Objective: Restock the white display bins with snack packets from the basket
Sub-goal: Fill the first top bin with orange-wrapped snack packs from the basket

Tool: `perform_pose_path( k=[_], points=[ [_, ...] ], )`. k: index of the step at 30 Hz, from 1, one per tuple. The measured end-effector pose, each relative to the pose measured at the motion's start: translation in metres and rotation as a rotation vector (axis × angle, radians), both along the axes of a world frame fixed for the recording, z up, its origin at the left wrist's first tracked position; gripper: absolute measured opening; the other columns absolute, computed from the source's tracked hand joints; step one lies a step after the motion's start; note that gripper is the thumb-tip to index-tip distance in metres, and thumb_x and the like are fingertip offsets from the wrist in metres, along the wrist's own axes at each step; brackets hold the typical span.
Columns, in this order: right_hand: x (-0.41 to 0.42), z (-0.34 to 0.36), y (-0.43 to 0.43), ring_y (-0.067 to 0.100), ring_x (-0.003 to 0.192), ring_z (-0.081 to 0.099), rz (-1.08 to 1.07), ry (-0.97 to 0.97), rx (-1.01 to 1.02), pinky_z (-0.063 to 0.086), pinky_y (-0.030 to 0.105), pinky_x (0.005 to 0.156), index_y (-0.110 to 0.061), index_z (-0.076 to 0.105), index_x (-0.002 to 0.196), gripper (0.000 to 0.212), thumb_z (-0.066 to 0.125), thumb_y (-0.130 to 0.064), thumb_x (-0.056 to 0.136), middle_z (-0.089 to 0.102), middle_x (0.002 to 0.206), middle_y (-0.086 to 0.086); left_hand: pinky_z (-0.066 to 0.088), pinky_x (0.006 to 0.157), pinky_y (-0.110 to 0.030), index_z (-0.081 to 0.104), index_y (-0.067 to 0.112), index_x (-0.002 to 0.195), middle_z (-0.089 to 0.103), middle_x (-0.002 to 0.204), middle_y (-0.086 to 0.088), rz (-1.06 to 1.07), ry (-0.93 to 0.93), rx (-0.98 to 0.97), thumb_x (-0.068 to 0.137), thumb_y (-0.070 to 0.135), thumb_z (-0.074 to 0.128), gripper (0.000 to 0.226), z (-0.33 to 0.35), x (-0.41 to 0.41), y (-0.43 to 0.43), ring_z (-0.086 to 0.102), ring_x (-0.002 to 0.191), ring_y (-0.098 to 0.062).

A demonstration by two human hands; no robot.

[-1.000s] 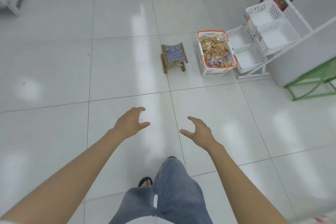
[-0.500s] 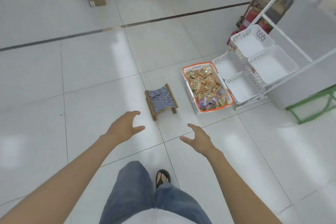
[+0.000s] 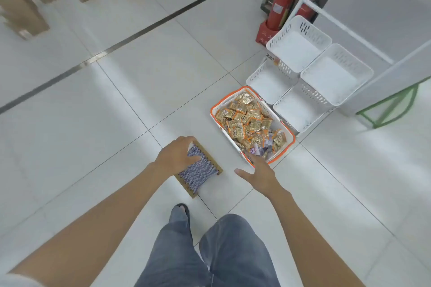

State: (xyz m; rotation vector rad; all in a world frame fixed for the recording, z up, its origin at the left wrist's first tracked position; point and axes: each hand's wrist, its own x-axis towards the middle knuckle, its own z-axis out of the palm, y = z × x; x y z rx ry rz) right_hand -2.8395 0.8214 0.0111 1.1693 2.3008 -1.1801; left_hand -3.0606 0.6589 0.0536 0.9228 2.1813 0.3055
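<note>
Snack packets (image 3: 247, 123) fill the orange-rimmed basket (image 3: 211, 113) on the tiled floor (image 3: 116, 123), just beside four white bins (image 3: 312, 98). Left hand (image 3: 177, 156) lies on a small woven stool (image 3: 200, 172), fingers curled over its far end, thumb across the seat. Right hand (image 3: 258, 172) hangs spread wide and holds nothing, fingertips at the basket's near corner; contact unclear

Orange-rimmed basket (image 3: 289, 134) full of snack packets (image 3: 248, 123), touching four white bins (image 3: 335, 77).
</note>
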Motion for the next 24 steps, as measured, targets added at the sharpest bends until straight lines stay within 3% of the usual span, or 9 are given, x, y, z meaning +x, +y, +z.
perform_pose_path(
  k=[6, 9, 11, 13, 16, 20, 24],
  points=[
    [-0.026, -0.036, 0.104, 0.023, 0.123, 0.051, -0.292, 0.016, -0.083, 0.04, 0.045, 0.104, -0.022, 0.041, 0.143, 0.072, 0.065, -0.056, 0.084, 0.05, 0.14, 0.004, 0.04, 0.105, -0.037, 0.038, 0.023, 0.147, 0.043, 0.148, 0.001, -0.232, 0.001, -0.038, 0.093, 0.046, 0.061, 0.063, -0.031, -0.033, 0.159, 0.045, 0.132, -0.018],
    [-0.031, -0.059, 0.157, 0.023, 0.111, 0.054, -0.373, -0.015, -0.085, 0.045, 0.047, 0.098, -0.023, 0.041, 0.142, 0.073, 0.063, -0.058, 0.082, 0.049, 0.11, -0.004, 0.04, 0.106, -0.035, 0.037, 0.024, 0.148, 0.041, 0.151, 0.002, -0.287, 0.007, -0.077, 0.092, 0.046, 0.061, 0.064, -0.049, -0.037, 0.225, 0.044, 0.134, -0.017],
    [-0.031, -0.068, 0.184, 0.019, 0.105, 0.055, -0.401, -0.043, -0.087, 0.045, 0.045, 0.098, -0.03, 0.035, 0.145, 0.076, 0.061, -0.062, 0.081, 0.046, 0.101, -0.008, 0.041, 0.106, -0.035, 0.037, 0.024, 0.148, 0.041, 0.151, 0.003, -0.336, -0.011, -0.109, 0.092, 0.046, 0.061, 0.064, -0.058, -0.038, 0.261, 0.046, 0.133, -0.017],
    [-0.032, -0.074, 0.207, 0.02, 0.116, 0.054, -0.441, -0.055, -0.092, 0.042, 0.044, 0.103, -0.033, 0.03, 0.148, 0.078, 0.06, -0.064, 0.082, 0.054, 0.117, -0.004, 0.043, 0.104, -0.035, 0.038, 0.023, 0.147, 0.043, 0.149, 0.003, -0.38, -0.014, -0.122, 0.092, 0.047, 0.061, 0.064, -0.068, -0.045, 0.293, 0.048, 0.13, -0.016],
    [-0.035, -0.087, 0.242, 0.021, 0.133, 0.043, -0.502, -0.085, -0.082, 0.036, 0.04, 0.109, -0.031, 0.032, 0.148, 0.075, 0.062, -0.057, 0.085, 0.043, 0.148, 0.0, 0.044, 0.102, -0.034, 0.037, 0.023, 0.148, 0.044, 0.149, 0.003, -0.447, 0.005, -0.147, 0.092, 0.048, 0.061, 0.066, -0.086, -0.063, 0.338, 0.05, 0.129, -0.016],
    [-0.05, -0.133, 0.268, 0.022, 0.137, 0.039, -0.549, -0.122, -0.082, 0.032, 0.039, 0.11, -0.027, 0.032, 0.148, 0.069, 0.06, -0.051, 0.09, 0.037, 0.152, 0.003, 0.046, 0.1, -0.035, 0.038, 0.023, 0.147, 0.047, 0.146, 0.004, -0.46, -0.024, -0.165, 0.091, 0.047, 0.063, 0.066, -0.134, -0.091, 0.381, 0.053, 0.125, -0.016],
    [-0.076, -0.223, 0.276, 0.024, 0.139, 0.037, -0.632, -0.123, -0.09, 0.037, 0.045, 0.108, -0.033, 0.03, 0.147, 0.075, 0.06, -0.06, 0.084, 0.04, 0.151, 0.001, 0.046, 0.094, -0.03, 0.042, 0.024, 0.145, 0.053, 0.139, 0.003, -0.551, -0.049, -0.157, 0.091, 0.048, 0.062, 0.062, -0.221, -0.121, 0.417, 0.056, 0.12, -0.014]
  ],
)
